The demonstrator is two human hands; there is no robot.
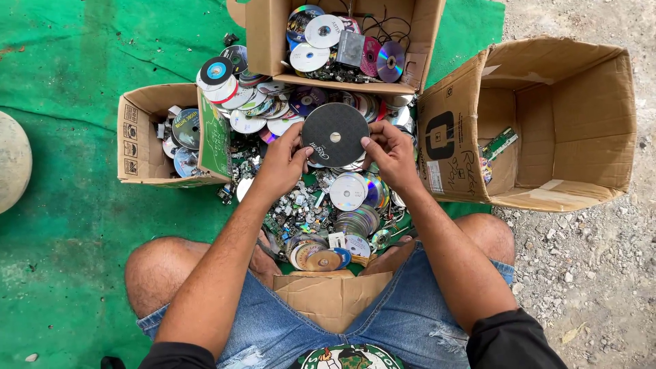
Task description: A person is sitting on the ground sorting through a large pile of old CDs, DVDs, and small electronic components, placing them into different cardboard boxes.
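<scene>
Two bare hands grip one round black plastic disc (335, 134) by its rim: left hand (283, 162) at nine o'clock, right hand (391, 152) at three o'clock. The disc sits above a loose pile of silver discs (352, 205) on green cloth (68, 205). An open brown cardboard box (560, 123) lies at three o'clock, on its side.

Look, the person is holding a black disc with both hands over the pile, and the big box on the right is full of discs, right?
Not quite. In the head view, both hands, left hand and right hand, do hold the black disc over the pile, but the big box is nearly empty.
</scene>
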